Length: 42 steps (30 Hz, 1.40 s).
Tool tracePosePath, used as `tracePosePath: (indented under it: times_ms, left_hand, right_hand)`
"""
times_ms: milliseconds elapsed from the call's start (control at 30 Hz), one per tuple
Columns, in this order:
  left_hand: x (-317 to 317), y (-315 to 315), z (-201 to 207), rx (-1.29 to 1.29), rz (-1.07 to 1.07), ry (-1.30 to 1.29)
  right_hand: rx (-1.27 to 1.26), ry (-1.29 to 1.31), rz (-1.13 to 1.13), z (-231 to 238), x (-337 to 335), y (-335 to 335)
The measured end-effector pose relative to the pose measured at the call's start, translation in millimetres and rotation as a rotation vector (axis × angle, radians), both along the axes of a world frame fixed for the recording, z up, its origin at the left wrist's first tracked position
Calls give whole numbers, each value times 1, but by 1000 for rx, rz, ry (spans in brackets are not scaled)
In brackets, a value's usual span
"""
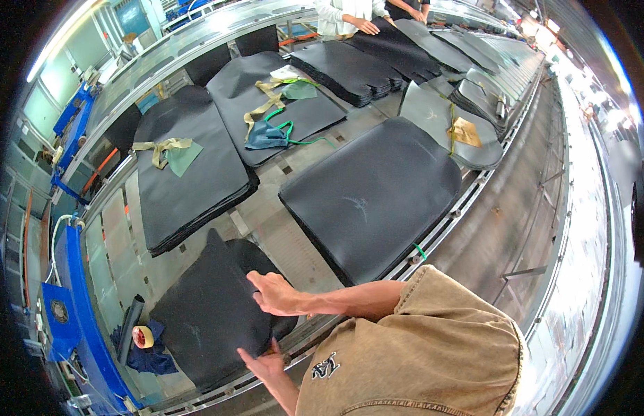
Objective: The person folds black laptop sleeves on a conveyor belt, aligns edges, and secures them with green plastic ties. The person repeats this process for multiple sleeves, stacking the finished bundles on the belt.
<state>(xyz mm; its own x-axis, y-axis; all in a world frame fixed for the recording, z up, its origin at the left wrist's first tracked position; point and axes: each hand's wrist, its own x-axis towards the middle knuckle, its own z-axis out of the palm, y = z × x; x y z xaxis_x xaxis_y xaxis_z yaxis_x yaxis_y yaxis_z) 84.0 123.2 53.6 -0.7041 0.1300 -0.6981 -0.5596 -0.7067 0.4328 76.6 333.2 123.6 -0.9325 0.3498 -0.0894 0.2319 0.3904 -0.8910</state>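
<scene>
A black flexible sheet with a rounded end lies curled on the near part of the metal table, one corner rising to a peak. Another dark sheet shows behind its lifted edge. My right hand reaches across from the right, fingers closed on that sheet's raised edge. Lower down, my left hand holds the near edge, its thumb apart and its other fingers partly hidden by the sheet. Left of the sheet, a roll of tape rests on dark blue cloth beside a black tube.
Stacks of black sheets lie ahead, one at centre right and one at left. Cloth straps lie on another stack. A blue machine frame borders the left. At the far end, another person's hand touches a sheet.
</scene>
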Motion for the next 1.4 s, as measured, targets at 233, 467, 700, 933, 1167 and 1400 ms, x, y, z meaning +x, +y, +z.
tracePosePath:
  times_ms: [233, 467, 700, 933, 1167, 1400]
  left_hand:
    - [-51, -86, -41, -593, 15, 170]
    - [-69, -77, -74, -413, -49, -24]
    - [-9, 85, 80, -411, 19, 358]
    - [94, 191, 68, -226, -322, 162]
    - [109, 226, 64, -189, -805, 73]
    - [80, 216, 43, -784, -918, 249]
  right_hand:
    - [-255, 241, 44, 77, 37, 49]
    - [-32, 382, 112, 77, 92, 142]
    - [-86, 364, -96, 99, 185, 260]
    - [-509, 413, -507, 77, 319, 400]
    - [-392, -48, -578, -27, 372, 495]
    - [-135, -202, -531, -5, 340, 488]
